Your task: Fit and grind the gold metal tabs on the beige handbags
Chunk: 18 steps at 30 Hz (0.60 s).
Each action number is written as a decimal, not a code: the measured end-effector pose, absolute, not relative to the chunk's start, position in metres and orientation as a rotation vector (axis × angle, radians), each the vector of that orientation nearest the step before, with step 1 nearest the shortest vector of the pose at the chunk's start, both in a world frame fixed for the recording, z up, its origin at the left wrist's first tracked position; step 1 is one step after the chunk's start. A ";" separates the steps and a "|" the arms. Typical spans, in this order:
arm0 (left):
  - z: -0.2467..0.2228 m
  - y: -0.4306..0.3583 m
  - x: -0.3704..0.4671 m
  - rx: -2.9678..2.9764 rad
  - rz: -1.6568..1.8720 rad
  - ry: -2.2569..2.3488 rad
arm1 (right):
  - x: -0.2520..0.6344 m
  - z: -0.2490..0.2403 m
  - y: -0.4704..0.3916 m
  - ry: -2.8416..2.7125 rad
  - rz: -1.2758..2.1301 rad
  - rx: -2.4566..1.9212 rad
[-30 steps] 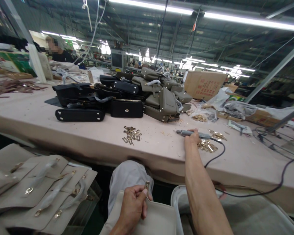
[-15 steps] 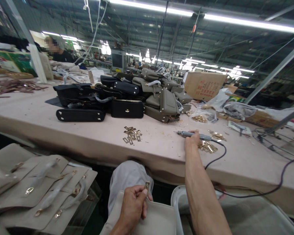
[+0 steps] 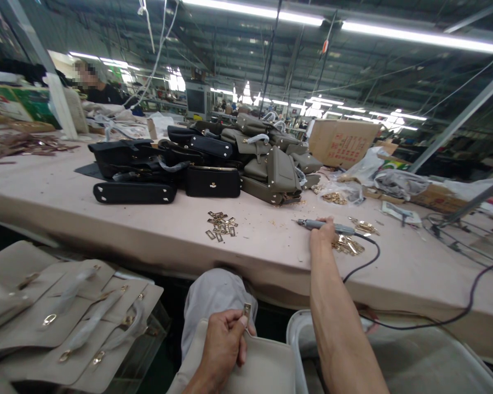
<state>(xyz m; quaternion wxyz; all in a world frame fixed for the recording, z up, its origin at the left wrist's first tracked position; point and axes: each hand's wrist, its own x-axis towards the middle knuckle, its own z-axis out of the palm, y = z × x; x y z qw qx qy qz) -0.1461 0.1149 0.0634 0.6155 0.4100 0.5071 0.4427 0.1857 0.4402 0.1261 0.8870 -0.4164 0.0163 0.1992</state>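
My left hand (image 3: 224,342) is closed, pinching a small gold-coloured metal plate (image 3: 247,311) at the upper edge of a beige bag piece (image 3: 269,364) on my lap. The plate stands upright above my thumb; its lower end is hidden by my fingers. Out on the table, my right hand (image 3: 324,234) is wrapped around a grey electric screwdriver (image 3: 332,226). Its tip points left, and a dark cord trails from its back end. Beside that hand lies a pile of shiny gold metal pieces (image 3: 349,246). Several rectangular metal frames (image 3: 219,224) lie loose further left.
Black bags (image 3: 213,182) and olive-grey bags (image 3: 271,175) are heaped across the table (image 3: 267,249). A cardboard box (image 3: 343,143) and plastic bags stand behind on the right. Beige bag pieces (image 3: 78,323) are stacked at lower left. A pale bin (image 3: 419,355) sits below my right arm. Another person (image 3: 102,90) is far left.
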 end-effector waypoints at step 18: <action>0.074 0.116 -0.144 0.943 1.049 1.235 | 0.129 0.195 0.326 -0.250 0.802 -0.604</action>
